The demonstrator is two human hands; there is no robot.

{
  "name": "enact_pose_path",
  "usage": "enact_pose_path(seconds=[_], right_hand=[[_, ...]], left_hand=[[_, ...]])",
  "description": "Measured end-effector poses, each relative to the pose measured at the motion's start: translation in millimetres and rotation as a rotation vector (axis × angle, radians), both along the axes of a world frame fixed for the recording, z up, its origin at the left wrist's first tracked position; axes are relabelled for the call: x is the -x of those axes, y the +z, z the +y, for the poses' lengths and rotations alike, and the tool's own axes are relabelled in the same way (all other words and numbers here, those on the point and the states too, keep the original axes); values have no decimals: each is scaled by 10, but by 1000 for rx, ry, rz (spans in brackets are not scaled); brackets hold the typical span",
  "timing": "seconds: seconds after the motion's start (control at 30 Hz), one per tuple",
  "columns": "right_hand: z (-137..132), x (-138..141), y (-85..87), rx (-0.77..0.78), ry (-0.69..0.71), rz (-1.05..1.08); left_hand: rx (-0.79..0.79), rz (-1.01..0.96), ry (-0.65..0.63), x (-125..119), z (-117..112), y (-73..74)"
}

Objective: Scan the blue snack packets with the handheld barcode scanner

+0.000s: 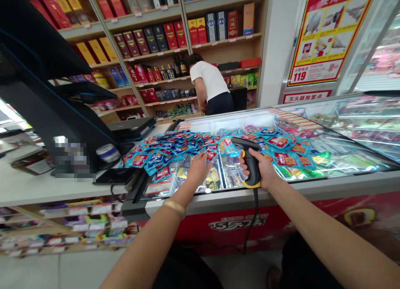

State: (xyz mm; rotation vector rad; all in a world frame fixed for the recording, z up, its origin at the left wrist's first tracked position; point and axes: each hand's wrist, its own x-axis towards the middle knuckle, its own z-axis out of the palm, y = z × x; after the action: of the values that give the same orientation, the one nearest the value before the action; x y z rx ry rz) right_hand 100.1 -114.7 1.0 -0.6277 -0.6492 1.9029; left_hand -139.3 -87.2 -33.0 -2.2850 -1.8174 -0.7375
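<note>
My right hand (264, 168) is wrapped round the handle of a black and yellow barcode scanner (252, 168), its head pointing left over the glass top. A dark cable runs down from the scanner's handle. At the right edge of a big pile of small blue and red snack packets (168, 149), my left hand (199, 169) pinches one snack packet (211, 154); its fingertips are partly hidden. A second heap of similar packets (281, 145) lies behind and right of the scanner. Both heaps rest on the glass lid of a chest freezer (193, 202).
A monitor stand (59, 101) and a white counter (18, 187) stand to the left. Past the freezer, a person in a white top (211, 80) bends before shelves of boxed bottles (150, 41). Bagged goods show under the glass. A red poster (331, 34) hangs at the right.
</note>
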Motion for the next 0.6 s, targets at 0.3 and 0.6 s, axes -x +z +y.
enact_pose_path(seconds=[0.3,0.6], right_hand=[[-43,66,-77,41,54,-56],[-70,72,-55,40,95,-66]], left_hand=[[20,-258,284,38,-46,106],[-43,-760,148,79,-32,103]])
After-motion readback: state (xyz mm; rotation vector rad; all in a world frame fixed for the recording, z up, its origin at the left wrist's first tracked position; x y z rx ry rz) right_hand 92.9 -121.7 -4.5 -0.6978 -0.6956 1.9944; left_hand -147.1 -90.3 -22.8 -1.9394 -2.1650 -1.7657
